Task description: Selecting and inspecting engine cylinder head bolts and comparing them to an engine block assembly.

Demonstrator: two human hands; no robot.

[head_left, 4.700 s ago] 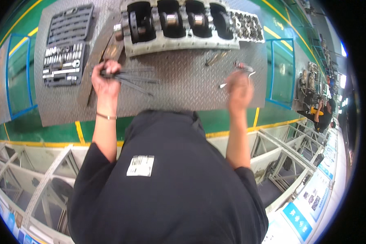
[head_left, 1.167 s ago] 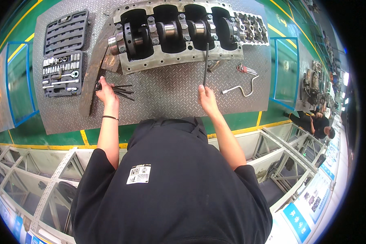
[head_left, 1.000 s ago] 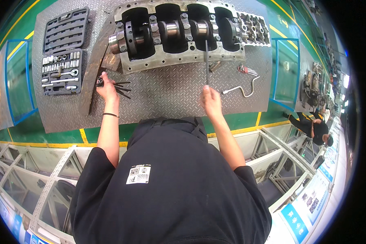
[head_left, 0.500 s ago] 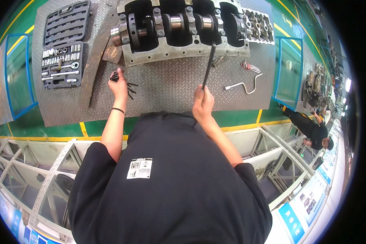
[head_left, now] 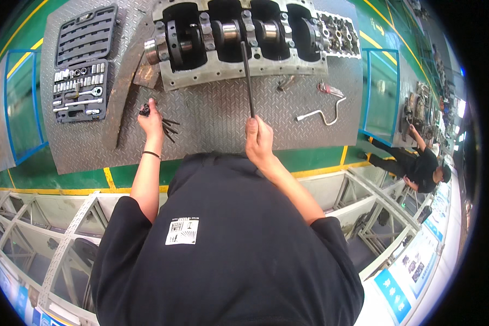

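A bunch of long dark bolts (head_left: 170, 127) is gripped in my left hand (head_left: 151, 124), their round heads by the thumb and their shanks sticking out on the right of the hand. My right hand (head_left: 259, 140) is wrapped round the lower end of a long dark metal bar (head_left: 249, 81). The bar's far end reaches over the near edge of the engine block (head_left: 201, 77), in front of the crankshaft (head_left: 230, 31) and its bolted caps. Whether that end touches the block, I cannot tell.
On the tread-plate table (head_left: 201, 136) lie an open socket set (head_left: 81, 92), a wooden beam (head_left: 122, 100), a bent silver wrench (head_left: 331, 115) and a small red-holdered key set (head_left: 327, 88). Behind stands a cylinder head (head_left: 339, 38). Another person (head_left: 418, 163) works far right.
My right hand and the bar have moved left along the block, from its right part toward the middle. The bolts in my left hand have shifted slightly, and the view has moved a little.
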